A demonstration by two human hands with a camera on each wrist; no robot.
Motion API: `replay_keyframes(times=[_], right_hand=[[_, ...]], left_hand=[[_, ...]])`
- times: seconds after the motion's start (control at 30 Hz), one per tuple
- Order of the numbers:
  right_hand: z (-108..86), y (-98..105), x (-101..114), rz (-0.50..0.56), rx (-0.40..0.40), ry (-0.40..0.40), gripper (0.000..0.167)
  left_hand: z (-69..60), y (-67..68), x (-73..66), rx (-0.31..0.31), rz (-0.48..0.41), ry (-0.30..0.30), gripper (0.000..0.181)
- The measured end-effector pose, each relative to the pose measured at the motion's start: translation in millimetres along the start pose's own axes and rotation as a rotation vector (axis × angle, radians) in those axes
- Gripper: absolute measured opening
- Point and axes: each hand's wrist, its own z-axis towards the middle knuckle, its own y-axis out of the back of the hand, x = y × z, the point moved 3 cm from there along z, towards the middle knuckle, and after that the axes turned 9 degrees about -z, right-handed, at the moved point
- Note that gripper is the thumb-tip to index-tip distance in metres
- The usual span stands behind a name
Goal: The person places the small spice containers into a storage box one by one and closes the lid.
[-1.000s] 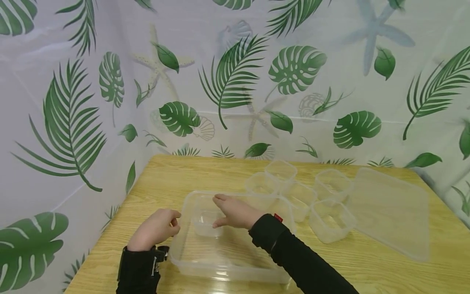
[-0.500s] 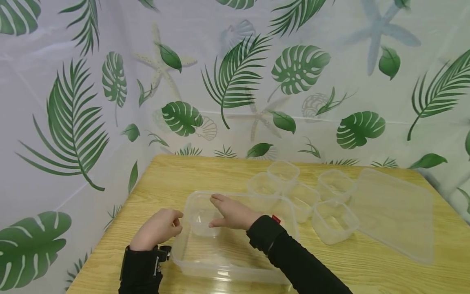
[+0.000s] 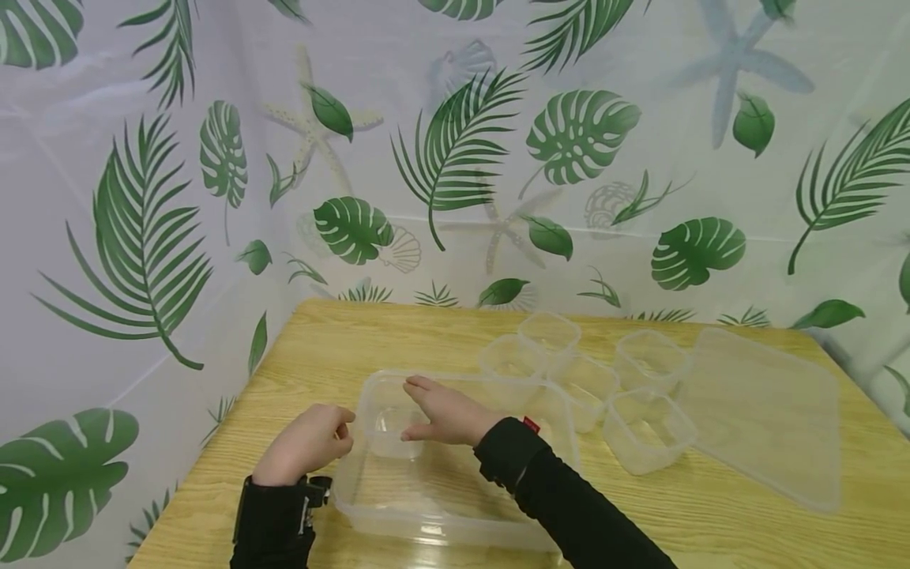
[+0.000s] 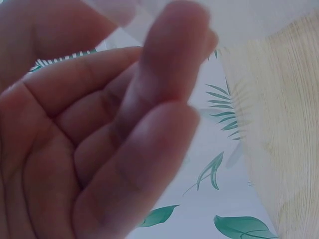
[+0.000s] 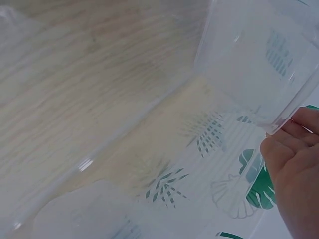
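Note:
A large clear container (image 3: pixel 426 528) stands on the table, with a small clear container (image 3: pixel 389 435) inside at its left end. My right hand (image 3: pixel 451 415) reaches over the small one, fingers extended and thumb apart, at its right side; whether it grips is unclear. Just outside the large container's left wall is my left hand (image 3: pixel 302 446), fingers loosely curled. The left wrist view shows that hand (image 4: pixel 114 119) close up, holding nothing, below a strip of clear plastic. In the right wrist view, a hand (image 5: pixel 296 159) appears beside the clear plastic walls (image 5: pixel 249 64).
Several small clear containers, among them one at the right (image 3: pixel 650 435) and one at the back (image 3: pixel 549 336), stand behind and right of the large one. A flat translucent sheet or lid (image 3: pixel 768 419) lies at the right. Leaf-patterned curtains (image 3: pixel 469 269) border the wooden table (image 3: pixel 398 324).
My right hand has shifted slightly left within the large container, and the small container sits a little nearer the left wall. My left hand keeps its pose.

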Motion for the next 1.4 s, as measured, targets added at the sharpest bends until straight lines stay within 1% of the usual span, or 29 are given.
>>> replay_keyframes(times=[0.17,0.33,0.5,0.67,0.83,1.07,1.27,1.4], right_hand=[[-0.8,-2.2,-0.1,0.007,-0.004,-0.003,0.072],[-0.5,-4.0,-0.4,-0.010,-0.019,0.009,0.071],[-0.7,-3.4,0.7,-0.018,-0.021,0.014,0.070],[-0.6,-3.2,1.0,-0.016,-0.014,0.014,0.070],[0.0,-1.5,1.0,-0.023,-0.026,0.028,0.069],[1.1,-1.0,0.8,-0.024,-0.027,0.030,0.069],[1.4,-0.7,0.9,-0.040,-0.026,0.027,0.069],[1.2,-0.1,2.4,-0.056,-0.020,0.014,0.071]], left_hand=[[-0.7,-1.3,0.6,0.003,-0.001,0.001,0.013],[-1.3,-1.6,0.3,-0.008,0.003,-0.009,0.012],[-1.4,-1.9,0.4,-0.008,0.003,-0.015,0.011],[-1.3,-2.3,0.9,-0.002,-0.008,-0.004,0.014],[-0.7,-1.1,1.2,-0.005,0.004,-0.016,0.012],[-0.2,0.4,1.0,-0.004,0.009,-0.004,0.014],[-0.5,0.8,0.7,-0.006,0.013,-0.012,0.010],[-0.9,0.7,1.9,0.004,-0.004,0.009,0.012]])
